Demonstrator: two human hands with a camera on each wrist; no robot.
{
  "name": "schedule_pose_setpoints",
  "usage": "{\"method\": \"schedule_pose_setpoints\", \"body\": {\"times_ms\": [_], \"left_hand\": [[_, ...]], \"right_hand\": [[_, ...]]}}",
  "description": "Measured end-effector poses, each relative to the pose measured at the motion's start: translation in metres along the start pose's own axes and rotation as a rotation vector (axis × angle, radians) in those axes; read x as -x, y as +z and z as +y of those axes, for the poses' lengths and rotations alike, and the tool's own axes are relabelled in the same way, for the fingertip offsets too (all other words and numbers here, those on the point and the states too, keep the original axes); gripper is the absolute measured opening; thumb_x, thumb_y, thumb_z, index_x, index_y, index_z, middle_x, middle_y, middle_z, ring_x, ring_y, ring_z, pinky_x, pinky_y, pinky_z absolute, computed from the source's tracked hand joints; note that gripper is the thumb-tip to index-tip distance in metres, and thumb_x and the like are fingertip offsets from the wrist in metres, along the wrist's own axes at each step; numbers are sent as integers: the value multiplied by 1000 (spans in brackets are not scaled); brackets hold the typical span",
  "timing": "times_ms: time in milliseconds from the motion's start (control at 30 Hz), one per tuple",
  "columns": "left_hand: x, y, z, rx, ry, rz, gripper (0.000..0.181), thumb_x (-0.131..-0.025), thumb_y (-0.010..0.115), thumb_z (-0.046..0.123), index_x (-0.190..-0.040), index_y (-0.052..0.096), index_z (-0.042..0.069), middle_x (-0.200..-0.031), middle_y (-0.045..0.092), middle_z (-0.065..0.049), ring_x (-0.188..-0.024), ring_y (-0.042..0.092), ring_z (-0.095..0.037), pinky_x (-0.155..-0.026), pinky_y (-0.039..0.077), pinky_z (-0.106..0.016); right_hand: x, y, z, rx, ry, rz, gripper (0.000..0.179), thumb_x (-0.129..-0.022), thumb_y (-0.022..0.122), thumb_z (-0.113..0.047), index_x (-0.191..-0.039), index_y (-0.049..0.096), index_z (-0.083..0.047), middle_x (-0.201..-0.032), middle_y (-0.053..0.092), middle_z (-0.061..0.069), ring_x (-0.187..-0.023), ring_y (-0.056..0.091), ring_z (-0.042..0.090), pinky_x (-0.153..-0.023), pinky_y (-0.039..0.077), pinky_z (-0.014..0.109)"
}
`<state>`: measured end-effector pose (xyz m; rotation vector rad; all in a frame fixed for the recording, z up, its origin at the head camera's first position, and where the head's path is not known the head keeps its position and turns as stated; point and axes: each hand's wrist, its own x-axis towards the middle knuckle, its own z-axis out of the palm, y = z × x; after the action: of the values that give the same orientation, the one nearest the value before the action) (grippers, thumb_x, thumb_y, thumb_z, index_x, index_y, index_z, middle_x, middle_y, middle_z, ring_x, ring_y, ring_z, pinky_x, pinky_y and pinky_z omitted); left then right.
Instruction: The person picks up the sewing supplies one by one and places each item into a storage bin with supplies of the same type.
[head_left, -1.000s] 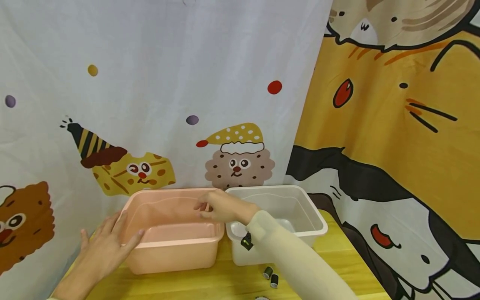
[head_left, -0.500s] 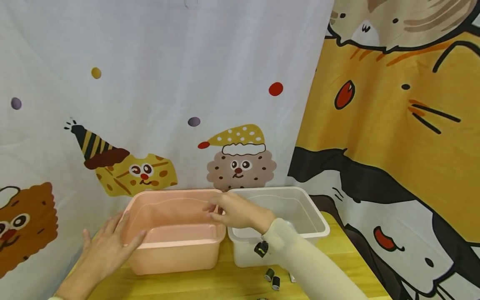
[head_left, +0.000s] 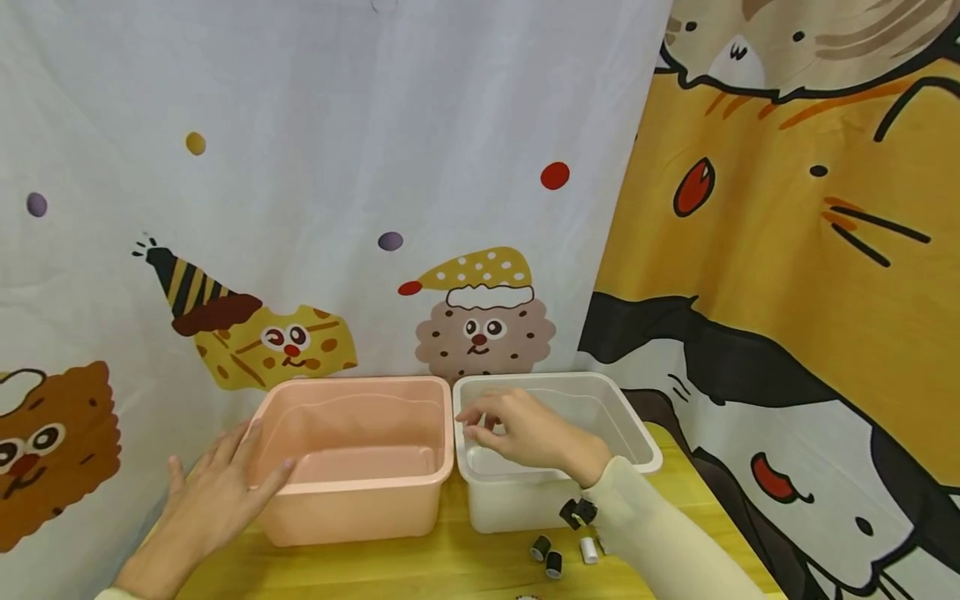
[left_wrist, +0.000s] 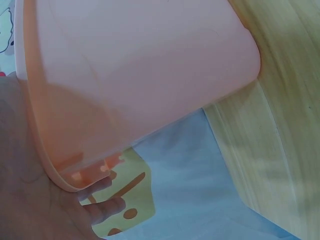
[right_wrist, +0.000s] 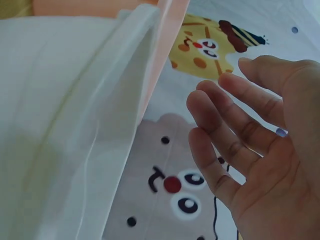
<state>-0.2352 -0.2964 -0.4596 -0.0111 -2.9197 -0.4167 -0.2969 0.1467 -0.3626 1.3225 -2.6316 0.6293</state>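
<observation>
My left hand (head_left: 213, 500) rests on the left rim of a pink plastic bin (head_left: 345, 512), fingers extended. In the left wrist view the bin's wall (left_wrist: 150, 65) fills the upper part, with the hand (left_wrist: 30, 185) against its rim. Over the white plastic bin (head_left: 517, 504) hovers my right hand (head_left: 525, 429), fingers loosely bent. The right wrist view shows this hand (right_wrist: 270, 145) holding nothing, apart from the white bin's rim (right_wrist: 135, 55). Inside the pink bin, the visible floor (head_left: 367, 463) is bare.
Two small dark cylinders (head_left: 540, 547) with pale ends and a white one (head_left: 588, 550) lie on the yellow wood-grain table (head_left: 390, 571) before the white bin. A pale curtain (head_left: 300, 167) with cartoon prints hangs right behind both bins. A black device (head_left: 578, 513) sits by my right wrist.
My right hand has moved right, from over the pink bin's right side to over the white bin. The white cylinder has come into view. My left hand stays at the pink rim.
</observation>
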Motion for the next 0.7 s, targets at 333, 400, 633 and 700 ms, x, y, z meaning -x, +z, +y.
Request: {"method": "schedule_pose_setpoints", "body": {"times_ms": [333, 400, 633, 700], "left_hand": [[4, -1, 3, 20, 3, -16, 105, -102, 34, 82, -169, 26, 1, -170, 27, -32, -148, 30, -63, -102, -1, -98], [4, 0, 4, 25, 3, -18, 105, -102, 34, 82, -169, 26, 1, -170, 27, -32, -148, 29, -64, -102, -2, -98], [3, 2, 3, 34, -3, -27, 107, -102, 34, 82, -169, 24, 0, -171, 24, -34, -149, 27, -65, -103, -2, -97], [2, 2, 3, 32, 3, -23, 106, -102, 34, 82, -169, 25, 0, -171, 25, -34, -149, 27, -65, -102, -1, -98]], "right_hand": [[42, 2, 15, -26, 17, 36, 16, -106, 70, -25, -119, 78, -27, -109, 77, -16, -90, 68, -2, -80, 60, 21], [50, 2, 16, -22, 11, 44, 15, -106, 70, -25, -119, 78, -28, -108, 78, -16, -89, 67, -3, -80, 60, 21], [74, 3, 17, -43, 33, 58, 17, -107, 69, -27, -121, 77, -32, -112, 75, -20, -90, 67, -4, -78, 60, 20], [81, 4, 17, -57, 27, 65, 17, -107, 69, -26, -120, 77, -33, -112, 75, -20, -89, 67, -4, -76, 60, 19]]}}
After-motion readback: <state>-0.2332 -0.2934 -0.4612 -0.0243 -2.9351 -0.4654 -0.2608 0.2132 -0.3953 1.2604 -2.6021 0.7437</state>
